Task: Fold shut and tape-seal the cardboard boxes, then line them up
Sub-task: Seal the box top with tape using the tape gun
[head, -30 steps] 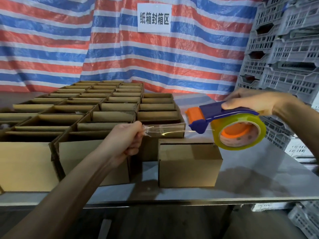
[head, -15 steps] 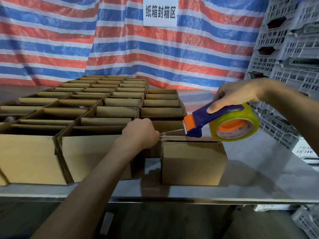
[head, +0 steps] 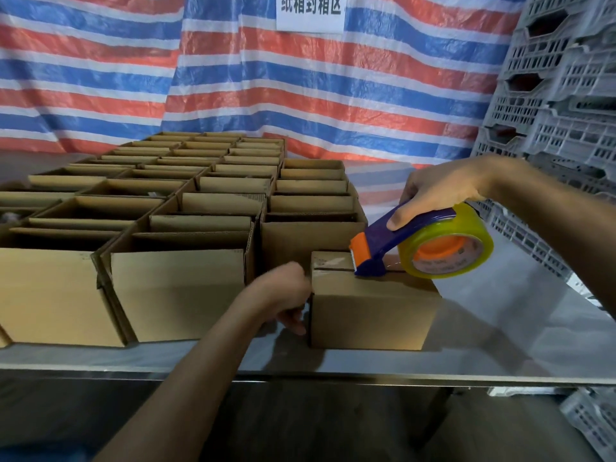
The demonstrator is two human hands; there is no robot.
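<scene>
one folded box [head: 373, 308] on the desk [head: 500, 331] is getting taped, barely begun. right hand [head: 436, 191] grips the tape dispenser [head: 383, 241] on the box's top; left hand [head: 286, 295] curls at the box's left end, whether holding anything i can't tell. rows of open boxes [head: 186, 228] left of it are untouched.

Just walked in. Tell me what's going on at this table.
A person is tape-sealing a small closed box at the front of the metal table. The right hand grips the tape dispenser, its blue nose down on the box's top seam. The left hand, fingers curled, is against the box's left end; what it holds is hidden. Only the seam's left part has clear tape on it. Rows of open boxes stand to the left.
</scene>
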